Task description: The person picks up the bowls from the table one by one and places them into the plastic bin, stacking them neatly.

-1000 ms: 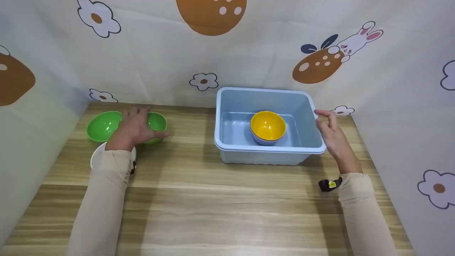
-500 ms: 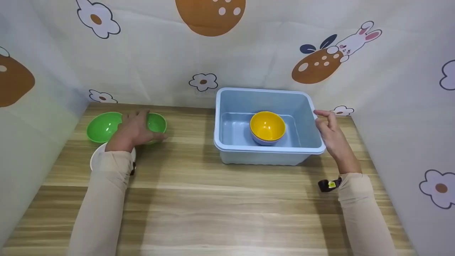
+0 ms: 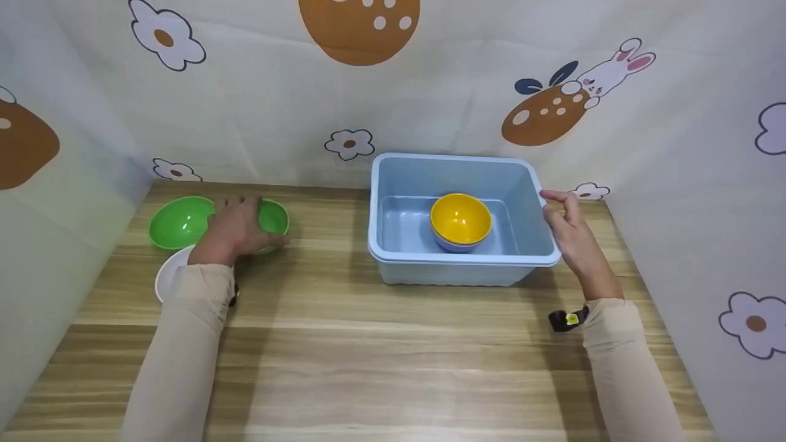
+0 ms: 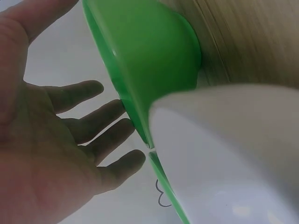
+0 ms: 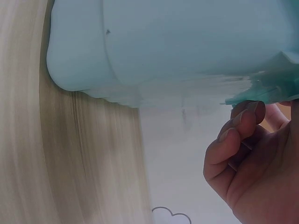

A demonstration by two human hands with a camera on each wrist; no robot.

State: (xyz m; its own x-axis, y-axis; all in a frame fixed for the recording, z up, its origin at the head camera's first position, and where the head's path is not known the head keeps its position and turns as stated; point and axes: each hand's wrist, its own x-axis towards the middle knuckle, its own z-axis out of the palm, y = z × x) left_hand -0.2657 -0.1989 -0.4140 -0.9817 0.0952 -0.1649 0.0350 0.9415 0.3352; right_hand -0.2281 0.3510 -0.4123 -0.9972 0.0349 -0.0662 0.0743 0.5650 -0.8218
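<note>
My left hand (image 3: 232,230) reaches over the right-hand green bowl (image 3: 274,220), fingers spread across its top and thumb at the near right side. In the left wrist view the fingertips (image 4: 122,108) lie at the rim of this green bowl (image 4: 149,51). Another green bowl (image 3: 179,224) stands to the left, and a white bowl (image 3: 169,276) sits partly hidden under the forearm. My right hand (image 3: 574,230) holds the right rim of a light blue plastic box (image 3: 454,273), its fingers curled below the rim in the right wrist view. Inside the box rests a yellow bowl (image 3: 460,220), stacked on a pale one.
The wooden table (image 3: 368,356) runs up to a fabric backdrop (image 3: 276,110) with flower and rabbit prints behind and on both sides. The box stands close to the back fabric, right of the middle.
The left hand has shifted slightly right over the green bowl. The whole head view has drifted a little. The right hand keeps its place on the box.
</note>
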